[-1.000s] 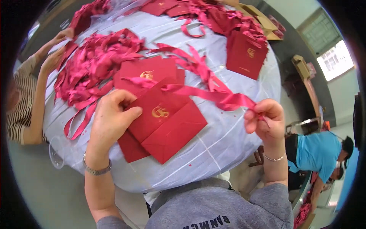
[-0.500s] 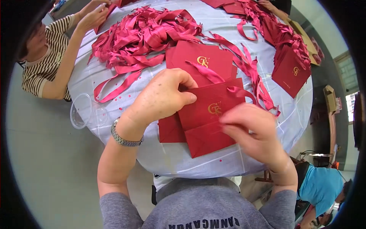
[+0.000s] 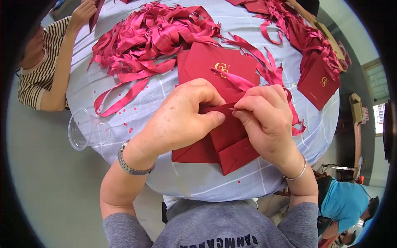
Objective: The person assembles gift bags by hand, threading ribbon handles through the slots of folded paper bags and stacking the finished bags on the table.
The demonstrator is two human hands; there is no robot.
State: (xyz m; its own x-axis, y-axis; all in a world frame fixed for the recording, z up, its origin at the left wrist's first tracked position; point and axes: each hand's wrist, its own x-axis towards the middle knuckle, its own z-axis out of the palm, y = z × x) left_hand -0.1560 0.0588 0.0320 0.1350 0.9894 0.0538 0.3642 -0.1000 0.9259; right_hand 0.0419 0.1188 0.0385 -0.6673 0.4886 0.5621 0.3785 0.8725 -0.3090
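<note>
My left hand (image 3: 186, 118) pinches the top edge of a red paper gift bag (image 3: 237, 155) between thumb and fingers. The bag tilts over other flat red bags (image 3: 194, 153). My right hand (image 3: 266, 124) is closed at the same edge, close to my left fingertips. Its thumb and forefinger pinch the small dark tip of a pink-red ribbon handle, mostly hidden by the hand. Just beyond, another ribbon (image 3: 233, 79) lies across a stack of red bags (image 3: 242, 62) with a gold emblem.
A heap of loose ribbons (image 3: 161, 37) covers the far left of the cloth-covered round table (image 3: 198, 182). Strung bags (image 3: 318, 82) pile up at right. A clear plastic cup (image 3: 78, 130) lies at the left edge. A co-worker in stripes (image 3: 39, 70) holds a red bag.
My right hand has moved up and left to the bag's top edge, beside my left fingertips. The bag has shifted slightly right and turned. The co-worker's hands have moved left.
</note>
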